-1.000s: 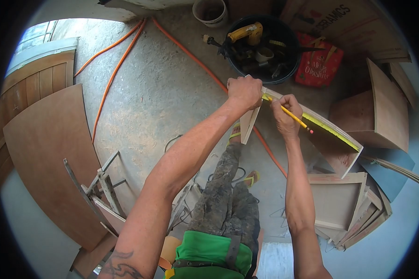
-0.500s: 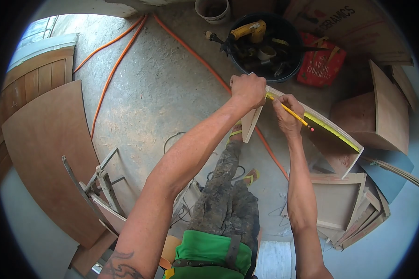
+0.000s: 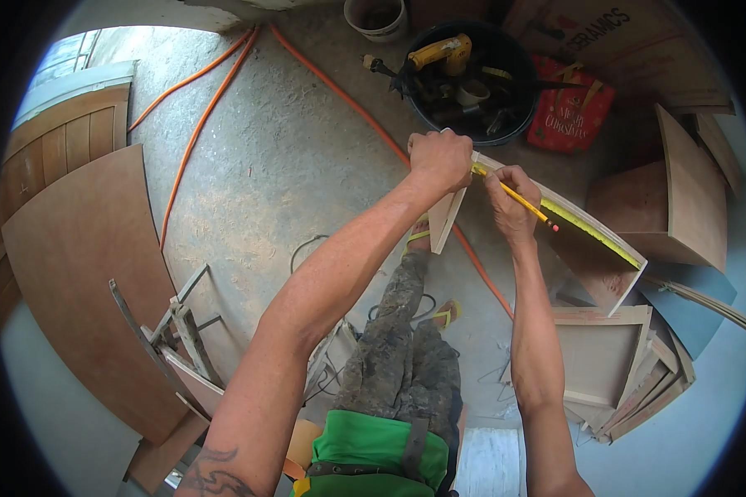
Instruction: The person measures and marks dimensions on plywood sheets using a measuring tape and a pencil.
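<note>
Pencil (image 3: 532, 209) pinched in the right hand (image 3: 514, 199), yellow shaft slanting, pink eraser out to the right, writing end up at the yellow tape blade (image 3: 593, 231). And just beside it, the left hand (image 3: 442, 159), closed over the corner of the wooden frame (image 3: 593, 269); whatever its palm covers, I can't see. The frame hangs out in front of the person, its long side running off to the right with the tape stretched along the edge, a shorter arm angling down under the left wrist. Beyond the hands, there's the dark tub (image 3: 532, 126), a yellow power tool (image 3: 439, 54) lying across its load, and a red bag (image 3: 569, 116) right next to it. Orange hose (image 3: 340, 89) snakes over the concrete floor (image 3: 249, 157). Far right, a wooden box (image 3: 696, 195); over on the left, a big plywood sheet (image 3: 83, 282).
</note>
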Motion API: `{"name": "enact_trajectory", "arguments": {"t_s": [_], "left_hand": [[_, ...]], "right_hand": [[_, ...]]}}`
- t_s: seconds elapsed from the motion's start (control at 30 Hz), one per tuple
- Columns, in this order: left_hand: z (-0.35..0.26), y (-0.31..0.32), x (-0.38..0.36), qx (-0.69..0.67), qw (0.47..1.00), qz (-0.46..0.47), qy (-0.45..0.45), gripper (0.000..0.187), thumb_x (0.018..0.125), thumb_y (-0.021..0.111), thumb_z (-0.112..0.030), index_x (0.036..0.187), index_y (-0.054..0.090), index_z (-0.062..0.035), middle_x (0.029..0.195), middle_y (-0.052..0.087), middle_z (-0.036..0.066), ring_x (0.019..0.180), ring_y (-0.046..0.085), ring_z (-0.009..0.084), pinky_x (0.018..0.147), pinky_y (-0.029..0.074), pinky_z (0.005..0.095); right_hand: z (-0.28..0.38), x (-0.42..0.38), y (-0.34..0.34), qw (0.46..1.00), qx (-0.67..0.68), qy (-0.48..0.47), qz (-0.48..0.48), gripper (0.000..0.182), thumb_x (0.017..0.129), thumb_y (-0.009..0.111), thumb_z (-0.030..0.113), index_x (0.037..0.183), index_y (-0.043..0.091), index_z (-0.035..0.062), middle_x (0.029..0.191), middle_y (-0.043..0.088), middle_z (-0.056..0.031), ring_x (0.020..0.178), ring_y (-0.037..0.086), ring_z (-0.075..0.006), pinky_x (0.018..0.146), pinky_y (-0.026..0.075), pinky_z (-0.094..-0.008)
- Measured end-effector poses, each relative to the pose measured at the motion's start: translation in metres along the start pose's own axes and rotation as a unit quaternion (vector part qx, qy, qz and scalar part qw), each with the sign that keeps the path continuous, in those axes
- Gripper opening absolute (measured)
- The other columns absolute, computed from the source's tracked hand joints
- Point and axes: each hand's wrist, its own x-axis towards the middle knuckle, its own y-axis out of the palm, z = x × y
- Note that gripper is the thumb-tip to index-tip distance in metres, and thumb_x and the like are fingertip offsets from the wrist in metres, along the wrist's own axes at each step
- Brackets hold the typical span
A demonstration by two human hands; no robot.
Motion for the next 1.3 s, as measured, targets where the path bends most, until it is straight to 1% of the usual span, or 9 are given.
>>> {"name": "enact_trajectory", "arguments": {"t_s": [0.17,0.23,0.7,0.77,0.83,0.97,1.1,1.17,1.3], "left_hand": [[0.0,0.002,0.0,-0.002,1.0,-0.004,0.001,0.027,0.079,0.059,-0.03,0.094,0.067,-0.0087,0.094,0.066,0.014,0.088,0.065,0.0323,0.075,0.049,0.0489],[0.001,0.005,0.002,0.0,1.0,-0.012,0.001,0.032,0.07,0.071,-0.031,0.095,0.068,-0.0108,0.095,0.066,0.01,0.089,0.065,0.0283,0.065,0.047,0.0505],[0.001,0.003,-0.001,-0.009,1.0,-0.019,0.003,0.027,0.078,0.06,-0.03,0.091,0.068,-0.0074,0.092,0.066,0.015,0.087,0.065,0.0333,0.074,0.049,0.0487],[0.0,0.001,0.0,-0.008,1.0,-0.017,0.005,0.026,0.078,0.059,-0.029,0.09,0.068,-0.0073,0.092,0.066,0.014,0.086,0.065,0.0334,0.074,0.049,0.0487],[0.002,0.004,0.0,-0.006,1.0,-0.007,0.004,0.025,0.078,0.059,-0.027,0.089,0.068,-0.0072,0.092,0.066,0.014,0.087,0.065,0.0334,0.073,0.048,0.0494],[0.002,0.008,-0.016,0.019,0.998,-0.045,0.034,0.023,0.079,0.058,-0.026,0.088,0.068,-0.0073,0.092,0.065,0.014,0.087,0.064,0.0333,0.073,0.047,0.0501],[0.017,0.024,-0.08,-0.036,0.998,-0.044,-0.021,0.02,0.081,0.057,-0.025,0.084,0.068,-0.0091,0.086,0.066,0.016,0.085,0.063,0.0347,0.071,0.047,0.0504],[0.027,0.037,-0.121,-0.078,0.994,0.047,-0.062,0.022,0.082,0.057,-0.027,0.082,0.067,-0.008,0.079,0.065,0.018,0.08,0.063,0.037,0.068,0.049,0.0488],[0.037,0.085,-0.229,-0.192,0.973,0.007,-0.124,0.025,0.085,0.056,-0.028,0.08,0.065,-0.0053,0.075,0.062,0.021,0.076,0.06,0.0394,0.065,0.047,0.0489]], "right_hand": [[-0.001,0.0,0.0,1.0,-0.019,-0.021,-0.003,0.015,0.083,0.067,0.012,0.078,0.059,0.0007,0.062,0.054,-0.0001,0.056,0.046,-0.0051,0.052,0.038,-0.022],[0.0,-0.001,-0.001,1.0,-0.004,-0.007,0.007,0.015,0.083,0.067,0.013,0.078,0.059,0.0006,0.062,0.054,-0.0004,0.056,0.046,-0.0053,0.052,0.039,-0.0223],[0.005,0.001,-0.004,1.0,0.001,0.0,0.026,0.012,0.083,0.064,0.01,0.078,0.058,0.0006,0.063,0.054,0.0001,0.056,0.045,-0.0053,0.052,0.038,-0.0224],[0.014,-0.001,-0.011,0.998,0.025,-0.029,-0.047,0.011,0.083,0.063,0.007,0.078,0.058,-0.0006,0.064,0.055,0.0007,0.063,0.052,-0.0053,0.056,0.042,-0.0218],[0.022,-0.019,-0.021,0.992,0.078,-0.01,-0.099,0.018,0.089,0.057,0.01,0.076,0.057,-0.0024,0.068,0.056,-0.0029,0.072,0.061,-0.0109,0.062,0.049,-0.0248],[-0.016,-0.085,-0.04,0.893,0.335,0.258,-0.156,0.027,0.098,0.041,0.023,0.101,0.053,-0.0012,0.09,0.054,-0.01,0.079,0.065,-0.022,0.06,0.055,-0.0314],[-0.056,-0.113,-0.081,0.807,0.464,0.314,-0.184,0.052,0.093,0.052,0.048,0.119,0.045,0.003,0.086,0.047,-0.0045,0.055,0.042,-0.009,0.043,0.035,-0.0214],[-0.045,-0.107,-0.09,0.831,0.394,0.317,-0.233,0.056,0.091,0.052,0.054,0.118,0.047,0.0054,0.084,0.046,-0.0035,0.053,0.035,-0.0072,0.043,0.029,-0.02],[-0.045,-0.105,-0.101,0.864,0.339,0.308,-0.211,0.042,0.095,0.048,0.045,0.104,0.05,0.0041,0.083,0.049,-0.0052,0.052,0.038,-0.007,0.041,0.031,-0.0204]]}}
